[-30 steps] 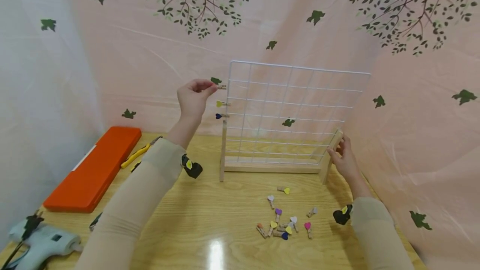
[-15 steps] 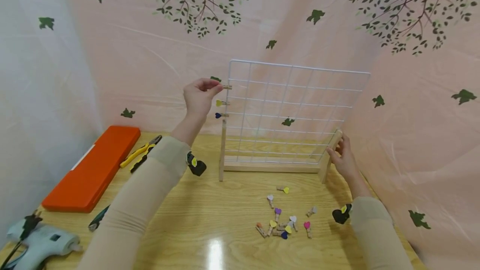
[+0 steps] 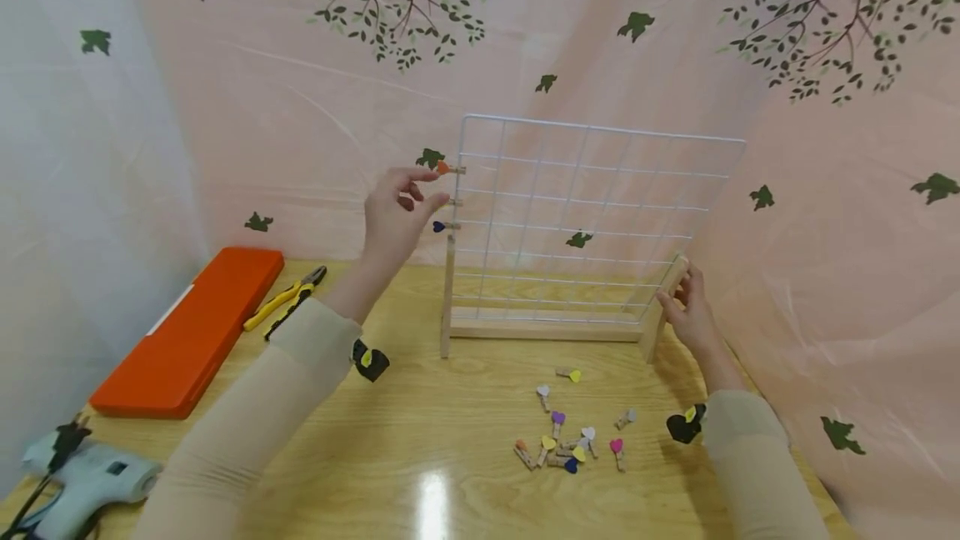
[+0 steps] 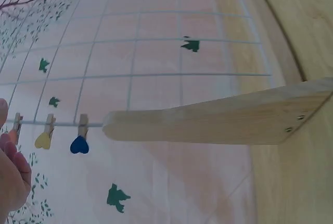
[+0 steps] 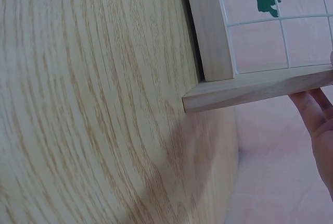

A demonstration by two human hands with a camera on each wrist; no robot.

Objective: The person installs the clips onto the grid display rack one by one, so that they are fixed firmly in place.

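A white wire grid (image 3: pixel 600 127) stands upright in a wooden base (image 3: pixel 547 330). My left hand (image 3: pixel 396 211) is beside the grid's upper left edge, thumb and index finger spread apart and holding nothing. An orange heart clothespin (image 3: pixel 444 167) is clipped on that edge near the fingertips. Below it, a yellow heart clothespin (image 4: pixel 43 140) is partly covered by the thumb in the head view, and a blue heart clothespin (image 4: pixel 79 145) is lower down. My right hand (image 3: pixel 690 315) grips the right wooden side post (image 3: pixel 655 327), thumb on the inner side.
Several loose heart clothespins (image 3: pixel 557 419) lie on the table (image 3: pixel 390 440) before the stand. On the left are an orange case (image 3: pixel 187 336), yellow-handled pliers (image 3: pixel 279 307) and a glue gun (image 3: pixel 93 477). Printed cloth (image 3: pixel 337 140) hangs behind.
My left hand brought the orange heart clothespin rightward onto the grid's left edge, then let go and drew back slightly down. The right hand has stayed on the post.
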